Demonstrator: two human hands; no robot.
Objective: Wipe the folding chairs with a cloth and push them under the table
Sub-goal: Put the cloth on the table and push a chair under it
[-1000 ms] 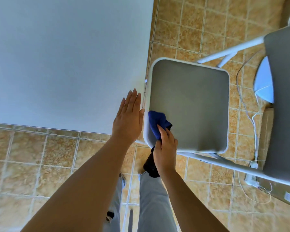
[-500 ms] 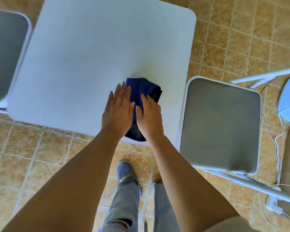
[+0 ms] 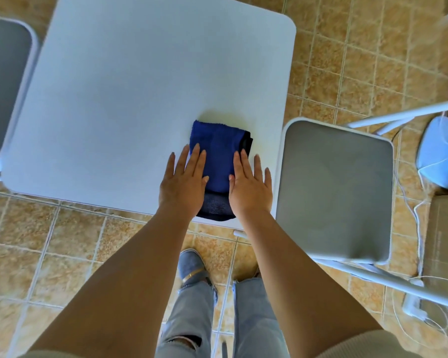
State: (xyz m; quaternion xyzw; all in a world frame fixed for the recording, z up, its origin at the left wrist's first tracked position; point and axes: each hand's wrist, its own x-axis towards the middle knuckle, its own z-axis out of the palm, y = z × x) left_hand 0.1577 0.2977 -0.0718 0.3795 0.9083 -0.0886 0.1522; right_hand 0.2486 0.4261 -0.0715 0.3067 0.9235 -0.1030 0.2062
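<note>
The person wears beige ribbed sleeves (image 3: 373,344), ripped light-blue jeans (image 3: 189,313) and a grey slip-on shoe (image 3: 190,264).

A blue cloth (image 3: 217,161) lay folded on the white table (image 3: 140,86) near its near edge. The left hand (image 3: 183,184) and right hand (image 3: 251,187) pressed flat on its sides. Grey chairs stood right (image 3: 334,192) and left (image 3: 3,86).

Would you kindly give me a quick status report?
Left hand, right hand flat on cloth, no grip. Cloth folded on table. Right chair beside table, not under.
</note>
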